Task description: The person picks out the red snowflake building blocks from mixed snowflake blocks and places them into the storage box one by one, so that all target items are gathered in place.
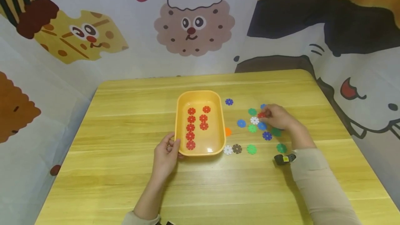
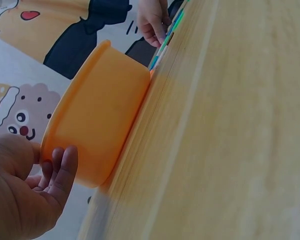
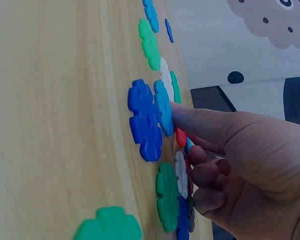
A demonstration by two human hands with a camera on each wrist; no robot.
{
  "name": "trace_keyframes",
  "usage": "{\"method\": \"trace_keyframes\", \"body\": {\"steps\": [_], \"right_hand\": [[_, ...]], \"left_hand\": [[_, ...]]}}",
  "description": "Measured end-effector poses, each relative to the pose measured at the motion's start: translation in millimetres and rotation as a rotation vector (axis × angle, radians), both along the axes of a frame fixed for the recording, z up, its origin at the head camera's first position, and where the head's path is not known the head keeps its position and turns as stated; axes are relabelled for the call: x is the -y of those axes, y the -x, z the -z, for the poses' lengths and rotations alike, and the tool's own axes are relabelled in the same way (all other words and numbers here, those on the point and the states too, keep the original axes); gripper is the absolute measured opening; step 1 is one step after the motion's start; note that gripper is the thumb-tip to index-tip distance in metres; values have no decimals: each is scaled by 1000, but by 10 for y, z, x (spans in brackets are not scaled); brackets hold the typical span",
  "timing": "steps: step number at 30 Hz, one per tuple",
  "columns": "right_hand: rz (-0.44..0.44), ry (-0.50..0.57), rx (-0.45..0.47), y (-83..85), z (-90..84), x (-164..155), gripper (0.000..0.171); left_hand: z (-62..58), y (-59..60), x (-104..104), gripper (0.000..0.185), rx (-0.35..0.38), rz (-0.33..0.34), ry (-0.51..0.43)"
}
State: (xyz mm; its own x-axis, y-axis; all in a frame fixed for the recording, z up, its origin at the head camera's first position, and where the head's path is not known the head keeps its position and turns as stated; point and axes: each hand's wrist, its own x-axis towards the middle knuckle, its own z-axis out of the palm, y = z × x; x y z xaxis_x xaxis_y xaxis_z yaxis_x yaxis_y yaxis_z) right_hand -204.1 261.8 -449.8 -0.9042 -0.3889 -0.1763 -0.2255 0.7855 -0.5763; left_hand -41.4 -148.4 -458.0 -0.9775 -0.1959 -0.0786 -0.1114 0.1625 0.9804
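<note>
My left hand grips the near left corner of a yellow-orange plastic tray, thumb on the rim and fingers against the outer wall. In the tray lie several red snowflake discs, in a longer column on the left and a shorter one beside it. To the right, my right hand pinches a red snowflake disc between thumb and forefinger, low among the loose discs. The right wrist view shows part of that red disc by the thumb, the rest hidden.
Around the right hand lie loose snowflake discs: white, light blue, dark blue, several green and a brown one. An orange disc touches the tray's right side in view. A cartoon-printed cloth hangs behind the wooden table.
</note>
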Motion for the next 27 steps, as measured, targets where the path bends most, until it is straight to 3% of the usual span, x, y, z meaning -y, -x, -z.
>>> {"method": "trace_keyframes", "body": {"steps": [14, 27], "right_hand": [[44, 80, 40, -47, -17, -4, 35], [9, 59, -27, -31, 76, -100, 53]], "left_hand": [[5, 5, 2, 39, 8, -3, -3], [-4, 0, -2, 39, 23, -11, -22]]}}
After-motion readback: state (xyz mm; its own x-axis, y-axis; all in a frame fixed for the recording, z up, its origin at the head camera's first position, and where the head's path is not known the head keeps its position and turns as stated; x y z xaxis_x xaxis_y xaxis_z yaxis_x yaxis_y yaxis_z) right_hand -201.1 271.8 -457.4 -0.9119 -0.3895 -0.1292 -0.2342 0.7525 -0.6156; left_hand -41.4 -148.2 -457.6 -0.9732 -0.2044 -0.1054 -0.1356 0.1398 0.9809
